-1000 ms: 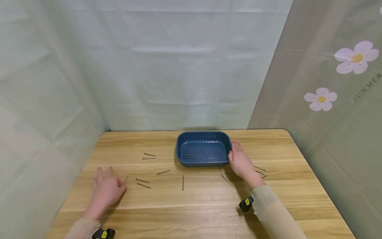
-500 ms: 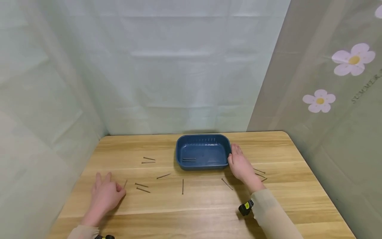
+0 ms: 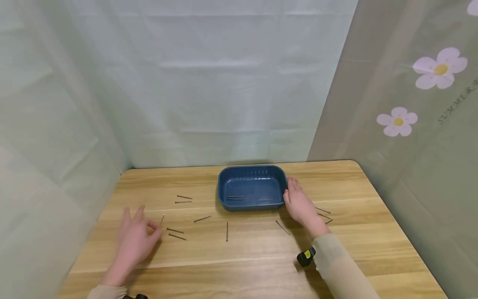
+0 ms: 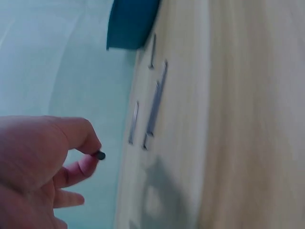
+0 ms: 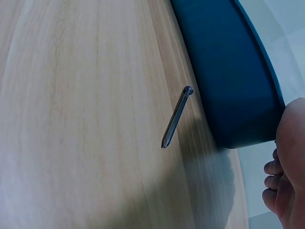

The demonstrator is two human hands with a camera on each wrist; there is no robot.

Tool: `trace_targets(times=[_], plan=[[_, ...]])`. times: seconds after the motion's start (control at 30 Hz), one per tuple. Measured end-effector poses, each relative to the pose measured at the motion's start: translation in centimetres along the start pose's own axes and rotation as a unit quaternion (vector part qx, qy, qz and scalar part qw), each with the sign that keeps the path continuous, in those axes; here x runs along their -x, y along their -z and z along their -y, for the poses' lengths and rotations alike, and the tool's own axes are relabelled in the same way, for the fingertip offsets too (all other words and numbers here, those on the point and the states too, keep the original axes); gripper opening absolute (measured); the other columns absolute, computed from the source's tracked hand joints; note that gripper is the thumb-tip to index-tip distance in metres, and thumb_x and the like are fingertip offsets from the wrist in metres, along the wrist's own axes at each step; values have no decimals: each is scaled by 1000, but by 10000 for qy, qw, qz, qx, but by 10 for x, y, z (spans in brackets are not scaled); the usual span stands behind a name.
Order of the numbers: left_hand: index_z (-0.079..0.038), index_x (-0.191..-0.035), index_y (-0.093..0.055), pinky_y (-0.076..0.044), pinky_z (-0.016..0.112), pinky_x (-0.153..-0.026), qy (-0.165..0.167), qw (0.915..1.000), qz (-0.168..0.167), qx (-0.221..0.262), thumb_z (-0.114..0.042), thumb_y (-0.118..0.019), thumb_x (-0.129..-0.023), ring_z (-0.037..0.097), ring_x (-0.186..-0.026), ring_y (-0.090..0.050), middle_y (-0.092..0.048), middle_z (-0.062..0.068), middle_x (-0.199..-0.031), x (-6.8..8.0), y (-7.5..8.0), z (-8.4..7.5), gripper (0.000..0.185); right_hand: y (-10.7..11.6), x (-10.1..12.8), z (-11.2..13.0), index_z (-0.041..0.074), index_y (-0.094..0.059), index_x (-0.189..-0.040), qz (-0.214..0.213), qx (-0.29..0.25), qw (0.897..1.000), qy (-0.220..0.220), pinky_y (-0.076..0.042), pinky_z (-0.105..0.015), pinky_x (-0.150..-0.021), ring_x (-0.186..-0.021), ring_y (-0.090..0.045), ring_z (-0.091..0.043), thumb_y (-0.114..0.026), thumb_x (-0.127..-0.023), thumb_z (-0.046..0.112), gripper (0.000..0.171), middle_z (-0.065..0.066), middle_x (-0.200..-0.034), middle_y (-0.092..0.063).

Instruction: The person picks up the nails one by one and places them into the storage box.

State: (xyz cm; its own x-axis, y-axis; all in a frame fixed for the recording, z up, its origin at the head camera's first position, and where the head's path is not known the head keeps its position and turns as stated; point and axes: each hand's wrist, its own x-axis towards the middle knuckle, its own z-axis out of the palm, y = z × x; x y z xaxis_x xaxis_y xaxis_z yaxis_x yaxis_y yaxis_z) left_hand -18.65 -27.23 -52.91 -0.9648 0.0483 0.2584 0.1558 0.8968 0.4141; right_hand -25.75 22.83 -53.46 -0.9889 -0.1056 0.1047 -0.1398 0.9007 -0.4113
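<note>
Thumb and index finger of my left hand (image 3: 135, 240) pinch a nail (image 3: 162, 219), whose head (image 4: 100, 155) sticks out of the grip in the left wrist view. The hand is raised over the left part of the table, its other fingers spread. My right hand (image 3: 301, 208) rests with straight fingers along the right end of a blue plastic basket (image 3: 254, 207). Inside the basket, at its left, lie two nails (image 3: 235, 198). Below the basket's front right corner a single nail (image 5: 177, 117) lies slanted on the wood.
Several more nails are scattered on the wooden table (image 3: 239, 265): pairs at the left (image 3: 176, 233) and back left (image 3: 184, 199), single ones (image 3: 227, 231) in the middle, and a few (image 3: 323, 212) beside my right wrist. A pale curtain (image 3: 224, 83) hangs behind the table.
My left hand has lifted the nail off the table and shifted slightly to the right. The right hand stays against the basket.
</note>
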Motion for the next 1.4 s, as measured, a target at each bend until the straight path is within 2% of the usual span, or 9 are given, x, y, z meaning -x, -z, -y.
trace_targets(times=[0.17, 0.27, 0.37, 0.63, 1.07, 1.4], plan=[[-16, -74, -70, -17, 88, -110, -489, 9973, -299, 461, -8, -83, -80, 73, -148, -16, -43, 41, -155, -9, -2, -21, 16, 2, -1, 0, -16, -25, -161, -24, 2, 10000, 30, -26, -57, -126, -158, -26, -47, -36, -115, 22, 61, -33, -169, -28], [-17, -74, -68, -15, 87, -112, -811, 9931, -350, 776, -4, -83, -80, 70, -150, -14, -44, 39, -156, -13, -4, -33, 21, 2, -1, 0, -16, -25, -161, -35, 14, 10000, 39, -26, -57, -126, -157, -27, -48, -37, -114, 21, 61, -34, -168, -29], [-19, -74, -66, -17, 87, -111, -1077, 9897, -328, 887, -3, -83, -80, 67, -152, -14, -45, 36, -157, -16, -6, -43, 25, 1, 0, 1, -16, -26, -161, -41, 16, 10000, 35, -27, -57, -126, -157, -28, -47, -37, -114, 21, 61, -34, -168, -29], [-22, -76, -64, -18, 91, -106, -1289, 9877, 80, 878, -5, -82, -84, 60, -157, -10, -43, 29, -163, -33, -13, -67, 26, -1, 0, 0, -17, -25, -160, -57, 42, 9999, 87, -27, -58, -126, -157, -28, -48, -36, -114, 21, 61, -34, -168, -29], [-21, -75, -65, -16, 83, -116, -1745, 9806, 345, 818, -8, -82, -86, 58, -158, -10, -41, 27, -165, -60, -39, -110, 24, 0, -1, -1, -16, -26, -161, -40, 34, 10000, 65, -26, -57, -126, -157, -27, -47, -37, -114, 22, 61, -32, -168, -31], [-22, -76, -64, -9, 72, -124, -2017, 9759, 598, 579, -13, -81, -88, 45, -163, -2, -34, 20, -171, -78, -45, -136, 23, 0, -1, 0, -15, -27, -161, -31, 55, 10000, 46, -26, -56, -127, -158, -28, -46, -38, -114, 22, 61, -31, -168, -31]])
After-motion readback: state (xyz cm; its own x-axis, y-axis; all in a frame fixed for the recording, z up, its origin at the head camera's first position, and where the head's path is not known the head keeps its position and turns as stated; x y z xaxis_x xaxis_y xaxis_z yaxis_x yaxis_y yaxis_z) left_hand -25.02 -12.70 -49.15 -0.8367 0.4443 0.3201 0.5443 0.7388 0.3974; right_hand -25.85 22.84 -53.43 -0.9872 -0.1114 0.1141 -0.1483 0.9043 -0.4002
